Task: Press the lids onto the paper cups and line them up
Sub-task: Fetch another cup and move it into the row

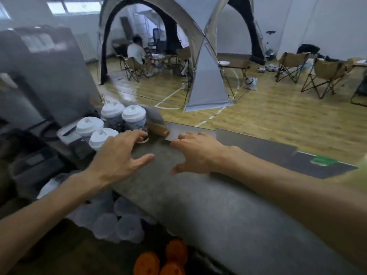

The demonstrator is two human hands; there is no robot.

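White-lidded paper cups [111,124], four, clustered far left on grey counter [208,205]. Left hand [119,155] spread, fingertips near the nearest cup; right hand [196,153] loose, holding nothing. Cups likely light, crushable: press on lid rims, grip low.

I count four lidded paper cups [111,124] clustered beside the left hand [121,153]. Below the counter [228,215] edge I see three orange objects [164,261]. Two hands show.
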